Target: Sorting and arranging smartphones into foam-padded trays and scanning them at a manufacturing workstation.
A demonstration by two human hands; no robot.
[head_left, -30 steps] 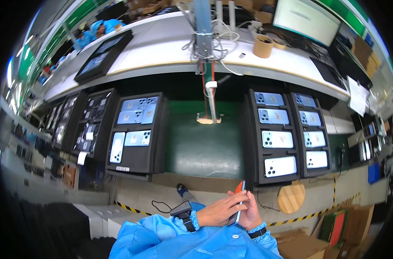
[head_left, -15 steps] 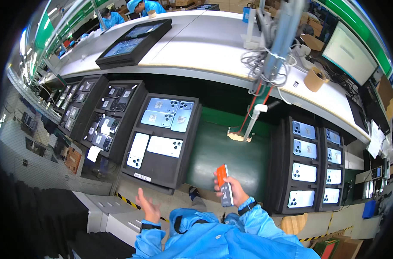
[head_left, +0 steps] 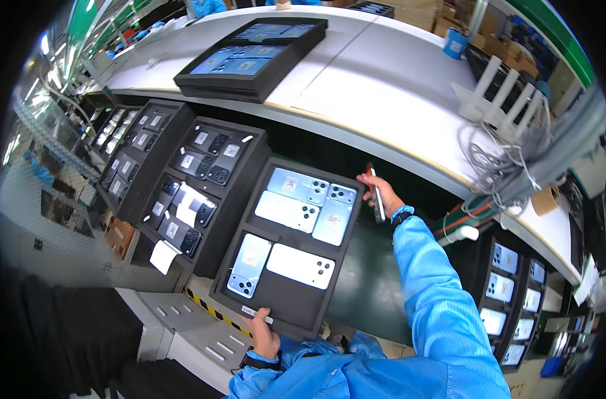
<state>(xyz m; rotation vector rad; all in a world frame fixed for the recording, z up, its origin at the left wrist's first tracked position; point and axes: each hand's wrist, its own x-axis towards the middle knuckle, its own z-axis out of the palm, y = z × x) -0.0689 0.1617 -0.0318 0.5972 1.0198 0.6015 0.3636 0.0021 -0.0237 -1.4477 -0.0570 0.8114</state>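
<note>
While the right hand [head_left: 381, 194] grasps a slim orange-and-dark object [head_left: 378, 205] beyond the right edge of the front tray, the left hand [head_left: 264, 338] is at that tray's near edge. Object held near-upright, orange end up, seen almost edge-on; its exact kind is hard to make out from this angle. Left fingers bent, tips touching the rim beside a pale label strip [head_left: 249, 311]; cannot tell whether they pinch the edge or merely rest on it.

Front tray [head_left: 286, 304]: black, two compartments. Far one holds three pale-blue phones [head_left: 333, 223], backs up, two lying crosswise, one lengthwise at right. Near one holds a lengthwise phone [head_left: 249, 259] at left and a bright, glare-washed phone [head_left: 301, 266] crosswise beside it; dark foam bare below.

Just left, a second tray [head_left: 213, 193] with dark phones [head_left: 198, 165], a white paper slip [head_left: 163, 257] hanging over its near edge. Green surface [head_left: 369, 272] to the right of the front tray. Beyond, a white table [head_left: 389, 80] bears another black tray [head_left: 216, 88] and, at right, tangled grey cables [head_left: 485, 153]. Far right, more trays of pale phones [head_left: 499, 287].
</note>
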